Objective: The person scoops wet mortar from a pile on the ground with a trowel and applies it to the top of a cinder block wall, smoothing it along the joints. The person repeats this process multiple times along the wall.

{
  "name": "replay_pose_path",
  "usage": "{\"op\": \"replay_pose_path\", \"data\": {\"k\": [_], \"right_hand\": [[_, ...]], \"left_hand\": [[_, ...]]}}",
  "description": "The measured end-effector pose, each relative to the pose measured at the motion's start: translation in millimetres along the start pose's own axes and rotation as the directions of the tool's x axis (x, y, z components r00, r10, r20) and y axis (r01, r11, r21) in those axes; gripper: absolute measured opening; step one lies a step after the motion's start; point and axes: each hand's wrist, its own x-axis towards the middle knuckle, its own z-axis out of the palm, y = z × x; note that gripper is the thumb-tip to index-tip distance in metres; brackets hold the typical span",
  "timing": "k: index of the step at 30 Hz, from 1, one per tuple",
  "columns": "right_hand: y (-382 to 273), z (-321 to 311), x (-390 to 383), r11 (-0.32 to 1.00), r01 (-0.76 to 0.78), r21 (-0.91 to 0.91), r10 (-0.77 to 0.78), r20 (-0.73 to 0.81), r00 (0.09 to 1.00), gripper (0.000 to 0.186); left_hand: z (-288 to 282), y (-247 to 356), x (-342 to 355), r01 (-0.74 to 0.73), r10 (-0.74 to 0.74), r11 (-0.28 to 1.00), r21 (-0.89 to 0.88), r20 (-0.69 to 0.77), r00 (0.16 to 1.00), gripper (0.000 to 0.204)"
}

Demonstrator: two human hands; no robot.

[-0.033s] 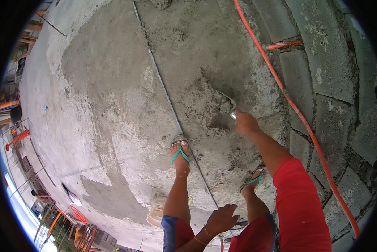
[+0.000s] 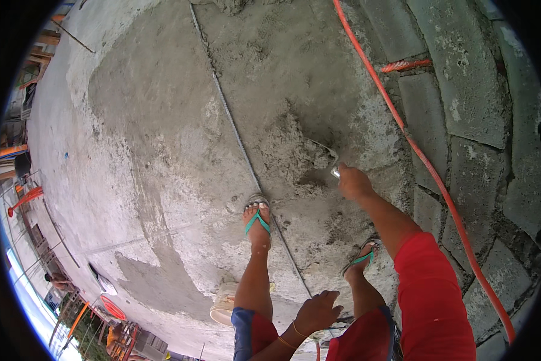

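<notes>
My right hand (image 2: pixel 355 182) is closed around the handle of a trowel (image 2: pixel 335 172). Its blade lies low at the right side of a heap of wet mortar (image 2: pixel 289 150), and mortar partly hides it. In front of my thighs hangs my left hand (image 2: pixel 318 313), fingers loosely bent and a little apart, with nothing seen in it. A thin ribbed steel bar (image 2: pixel 231 123) runs lengthwise over the grey concrete floor (image 2: pixel 180 162), passing beside my left foot (image 2: pixel 258 224).
An orange hose (image 2: pixel 424 157) curves down the right side along rough concrete blocks (image 2: pixel 427 123). Between them pokes a short orange corrugated tube (image 2: pixel 406 65). A whitish bucket (image 2: pixel 223 304) stands by my left leg. Another person (image 2: pixel 58 280) and building materials are far left.
My right hand and the trowel have shifted very slightly, the hand a touch lower. My left hand and feet stay practically where they were.
</notes>
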Motion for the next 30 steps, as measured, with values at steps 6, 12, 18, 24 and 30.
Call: {"op": "replay_pose_path", "data": {"k": [6,12,18,24,30], "right_hand": [[95.7,19.2,-75.7,0.918,-0.144,0.369,0.178,-0.062,0.982,0.037],[26.6,81.5,20.6,0.619,-0.198,0.760,0.032,0.227,0.973,0.031],[-2.7,76.1,38.7,0.520,-0.208,0.828,-0.134,0.320,0.938,0.027],[-27.4,-6.5,-68.3,0.660,-0.176,0.730,-0.207,0.402,0.892,0.046],[-32.2,-124.7,-315.9,0.667,-0.067,0.742,-0.251,0.309,0.917,0.064]], "left_hand": [[-24.4,10.0,23.5,0.037,-0.037,0.999,-0.001,-0.083,0.996,0.050],[-15.8,6.4,27.9,-0.019,0.020,1.000,0.019,-0.030,0.999,0.049],[-17.0,-6.4,30.5,0.022,-0.015,0.992,0.128,-0.055,0.998,0.048],[-14.8,-40.7,11.2,0.064,-0.045,0.993,0.095,-0.190,0.981,0.049],[-39.7,-12.5,-72.5,0.153,-0.158,0.987,-0.045,-0.152,0.976,0.044]]}}
